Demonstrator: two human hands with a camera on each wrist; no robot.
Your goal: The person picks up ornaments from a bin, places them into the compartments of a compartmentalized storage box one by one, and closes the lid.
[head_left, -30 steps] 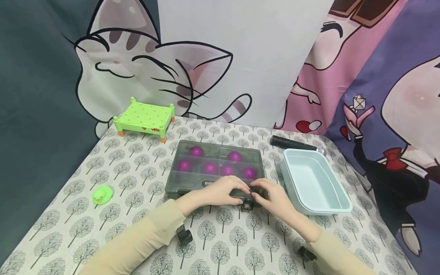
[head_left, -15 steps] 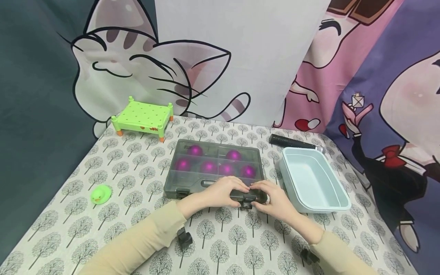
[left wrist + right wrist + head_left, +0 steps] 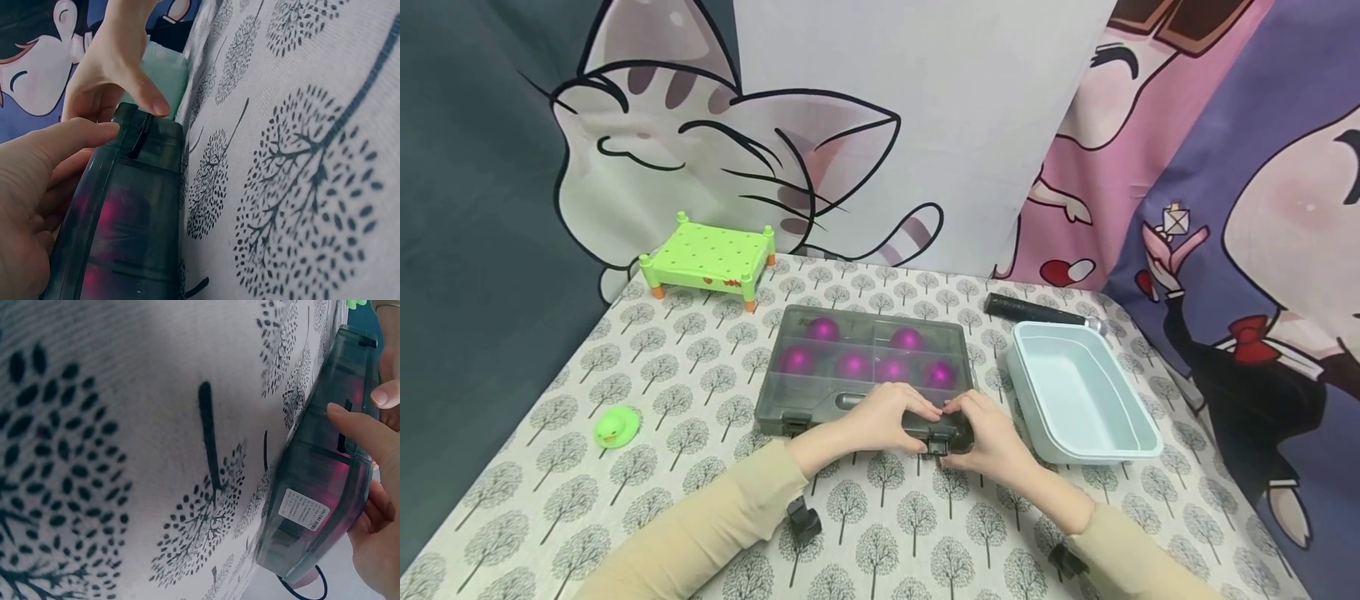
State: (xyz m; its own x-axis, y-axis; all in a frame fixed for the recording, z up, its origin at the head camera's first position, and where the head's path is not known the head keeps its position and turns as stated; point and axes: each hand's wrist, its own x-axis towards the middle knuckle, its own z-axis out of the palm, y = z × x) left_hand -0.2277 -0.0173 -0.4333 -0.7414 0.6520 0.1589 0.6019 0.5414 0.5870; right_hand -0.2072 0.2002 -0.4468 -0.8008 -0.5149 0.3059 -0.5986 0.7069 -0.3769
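Note:
A dark, see-through plastic storage case (image 3: 827, 393) lies flat on the table with its lid down. Several purple balls (image 3: 853, 365) show through the lid, spread over its compartments. At the case's front edge, my left hand (image 3: 886, 417) has its fingers on the lid and its thumb at the edge, left of the right-hand latch (image 3: 937, 444). Across the latch, my right hand (image 3: 992, 435) grips the same edge near the corner. Its fingers are on top, and the right thumb (image 3: 356, 425) is low on the front by the latch. The left latch (image 3: 796, 423) is untouched.
A pale blue plastic basin (image 3: 1086, 400) stands just right of the case, with a black-handled tool (image 3: 1030, 309) behind it. Far left is a green toy bed (image 3: 709, 252) with orange feet. A green rubber duck (image 3: 617, 427) sits on the tree-patterned cloth (image 3: 647, 508).
My right thumb has slid down the case's front, from above the latch to its lower edge. The left hand stays almost in place. The head view has shifted slightly.

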